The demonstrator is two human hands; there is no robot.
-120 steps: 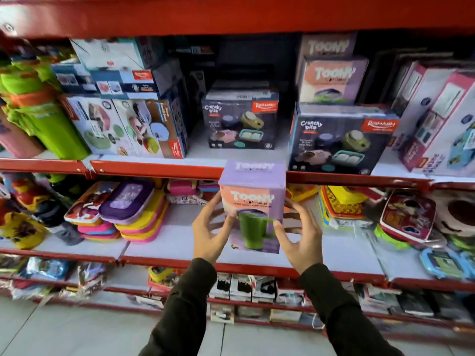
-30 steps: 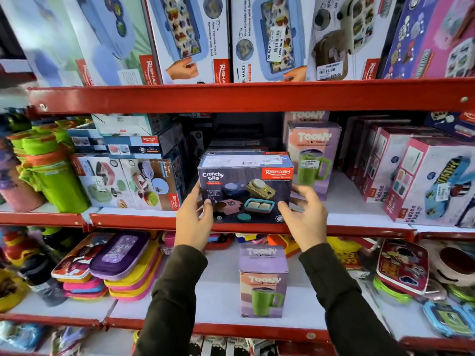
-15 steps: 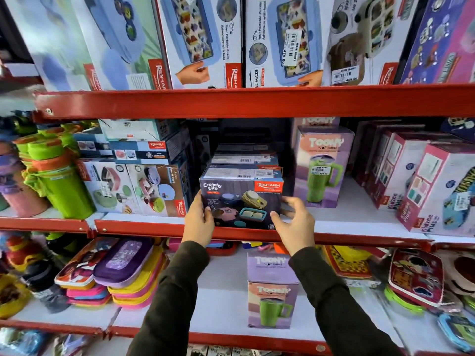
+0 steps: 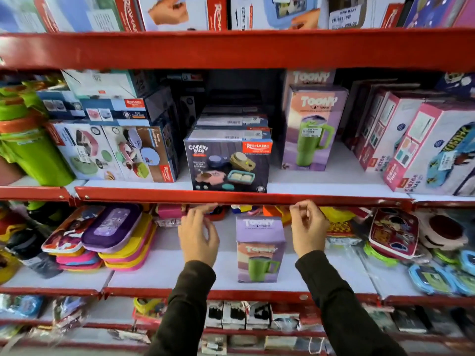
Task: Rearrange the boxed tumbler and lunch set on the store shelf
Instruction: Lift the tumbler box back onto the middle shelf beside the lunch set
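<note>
Item 1, lunch set box point(image 4: 228, 163): dark carton marked "Crunchy Bite", now released and left standing upright at the front lip of the middle shelf point(image 4: 334, 181), in line with identical cartons stacked behind it. Half a second ago it was gripped at both lower corners; no contact is seen now

Item 2, boxed tumbler point(image 4: 259, 250): lilac "Toony" carton with a green mug pictured, set upright on the lower shelf point(image 4: 164, 268), directly below the lunch set. Four seconds ago it was held in both hands; it is untouched now

Item 3, second tumbler box point(image 4: 312, 127): same print, stood on the middle shelf just right of the lunch set, apart from it by a narrow gap

Item 4, left hand point(image 4: 199, 236): withdrawn below the red shelf edge, empty, fingers loosely curled, beside the lower tumbler carton but clear of it

Item 5, right hand point(image 4: 308, 227): likewise lowered and empty, fingers half bent, on the carton's other side

Status: lunch set placement is judged complete. With both hands flanking the lower tumbler box, its pick-up is judged the likely remaining step, perhaps to be joined with its twin above
</note>
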